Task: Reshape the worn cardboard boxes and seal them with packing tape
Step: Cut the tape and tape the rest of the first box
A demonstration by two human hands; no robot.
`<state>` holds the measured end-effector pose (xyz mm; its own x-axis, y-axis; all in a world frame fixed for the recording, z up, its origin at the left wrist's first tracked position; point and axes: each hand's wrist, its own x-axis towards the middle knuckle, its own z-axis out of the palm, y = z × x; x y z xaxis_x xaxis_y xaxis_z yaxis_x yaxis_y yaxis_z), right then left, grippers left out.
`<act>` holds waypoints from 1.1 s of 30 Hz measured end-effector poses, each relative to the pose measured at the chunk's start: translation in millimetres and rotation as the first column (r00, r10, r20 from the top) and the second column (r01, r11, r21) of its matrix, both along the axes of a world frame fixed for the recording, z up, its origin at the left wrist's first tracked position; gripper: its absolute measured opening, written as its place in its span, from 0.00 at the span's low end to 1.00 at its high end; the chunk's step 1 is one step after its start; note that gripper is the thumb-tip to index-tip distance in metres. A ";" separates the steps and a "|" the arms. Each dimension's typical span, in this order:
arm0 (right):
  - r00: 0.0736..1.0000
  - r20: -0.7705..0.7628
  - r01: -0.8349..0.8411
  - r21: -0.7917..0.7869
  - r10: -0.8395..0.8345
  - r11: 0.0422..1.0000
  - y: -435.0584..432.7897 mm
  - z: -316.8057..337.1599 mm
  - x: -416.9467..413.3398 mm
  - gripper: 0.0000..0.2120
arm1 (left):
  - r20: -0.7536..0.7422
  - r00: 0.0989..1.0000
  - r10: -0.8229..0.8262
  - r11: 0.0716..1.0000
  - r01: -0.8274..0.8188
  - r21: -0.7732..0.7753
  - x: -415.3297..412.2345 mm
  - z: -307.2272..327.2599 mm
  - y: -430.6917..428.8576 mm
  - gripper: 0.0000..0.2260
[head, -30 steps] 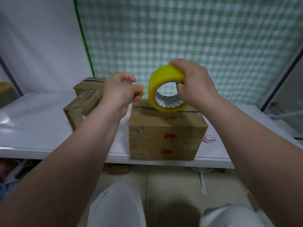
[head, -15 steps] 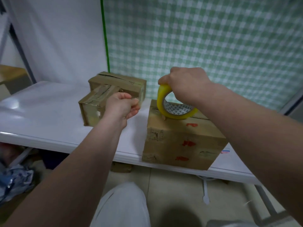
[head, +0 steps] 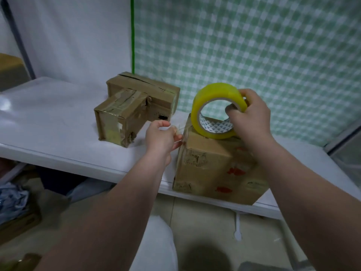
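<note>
A worn cardboard box (head: 211, 169) with red marks stands at the table's front edge. On its top stands a yellow roll of packing tape (head: 214, 98) on edge, and my right hand (head: 248, 118) grips it with the thumb inside the core. My left hand (head: 162, 136) pinches the clear tape end (head: 180, 132) at the box's upper left corner. The strip runs from the roll to that corner. Two more taped cardboard boxes, a small one (head: 120, 119) and a larger one (head: 148, 90) behind it, sit to the left.
The white table (head: 48, 122) runs from left to right, with a green checked cloth (head: 254, 45) hanging behind it. Below the table lie crumpled paper and a box (head: 13, 204) on the floor at the left. My knees (head: 156, 245) show at the bottom.
The roll has been tipped up on edge on the box. My left hand has moved right to the box's corner and now pinches the tape end. The view has shifted left.
</note>
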<state>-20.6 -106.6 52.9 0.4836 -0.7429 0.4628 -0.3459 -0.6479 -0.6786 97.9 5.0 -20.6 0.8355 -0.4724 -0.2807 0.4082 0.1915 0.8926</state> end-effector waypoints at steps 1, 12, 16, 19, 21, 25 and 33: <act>1.000 0.019 -0.001 0.071 -0.001 0.998 2.6 -5.7 -1.3 0.09 | -0.007 1.000 0.008 1.000 -0.009 -0.009 -0.3 -1.0 -0.3 0.07; 0.995 0.099 -0.038 0.241 0.014 0.970 6.9 -4.2 5.1 0.04 | 0.071 0.994 0.085 0.984 -0.072 -0.163 2.5 0.4 2.8 0.08; 0.994 0.102 0.005 0.202 -0.027 0.979 -0.1 9.6 8.2 0.03 | 0.118 0.982 0.147 0.977 -0.125 -0.175 13.7 12.5 5.9 0.10; 0.998 0.026 0.054 0.150 -0.058 0.987 -9.1 21.0 1.9 0.08 | 0.145 0.975 0.170 0.978 -0.148 -0.149 25.0 9.3 13.3 0.11; 0.998 0.003 0.062 0.177 -0.064 0.982 -13.3 21.7 -2.0 0.09 | 0.176 0.977 0.118 0.989 -0.100 -0.108 25.3 2.8 15.2 0.10; 0.998 -0.009 0.069 0.170 -0.068 0.983 -11.4 17.9 -1.7 0.09 | 0.108 0.990 0.086 0.994 -0.078 -0.070 21.3 -10.9 12.6 0.11; 0.994 0.032 0.096 0.178 -0.103 0.979 -9.2 5.1 -3.8 0.11 | 0.033 0.995 0.096 0.995 -0.095 -0.032 12.4 -32.2 -0.4 0.10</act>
<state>-24.4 -115.9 58.0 0.3867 -0.8580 0.3381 -0.3721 -0.4806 -0.7941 110.3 4.6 -52.8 0.8860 -0.3981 -0.2379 0.3560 0.2550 0.8990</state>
